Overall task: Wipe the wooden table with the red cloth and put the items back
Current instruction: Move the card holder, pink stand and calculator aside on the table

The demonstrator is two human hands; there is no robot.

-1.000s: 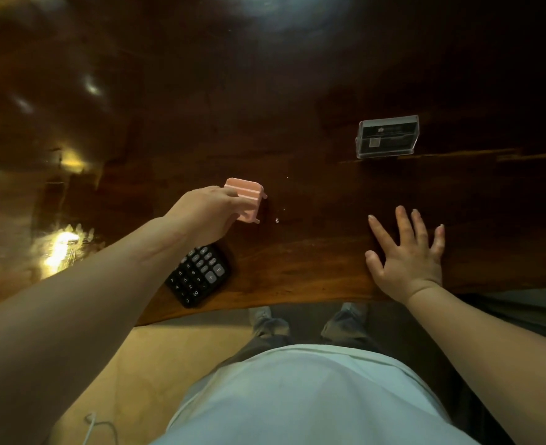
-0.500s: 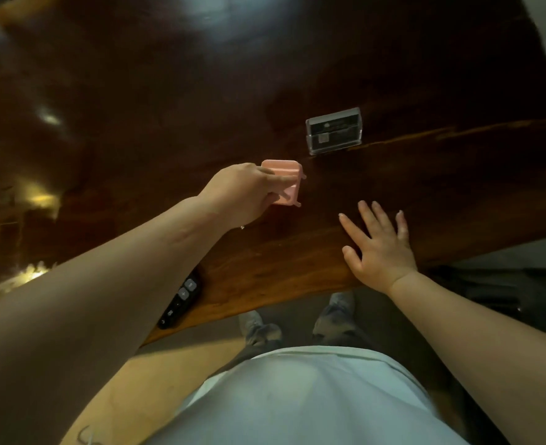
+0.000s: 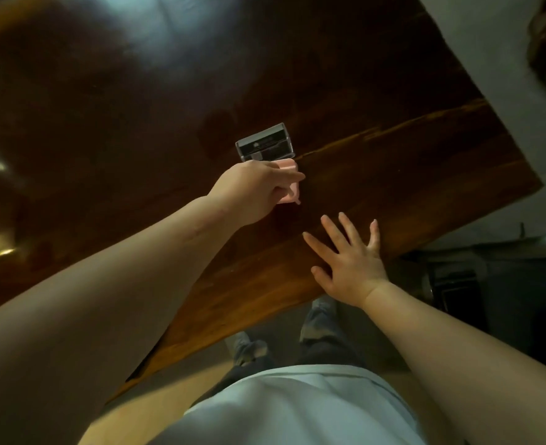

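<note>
The left hand (image 3: pixel 259 191) is gripping a pink holder (image 3: pixel 289 181) just in front of the clear card case (image 3: pixel 264 142); the right hand (image 3: pixel 350 261) is resting open on the wooden table (image 3: pixel 426 175).

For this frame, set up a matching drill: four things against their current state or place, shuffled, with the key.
Things:
1. left hand
2. right hand
3. pink holder
4. clear card case

States:
A. flat on the wooden table, fingers spread, holding nothing
B. standing on the table just beyond the pink item
C. closed around the pink item
D. gripped in a hand, right next to the card case

Pairs: 1-C, 2-A, 3-D, 4-B
</note>
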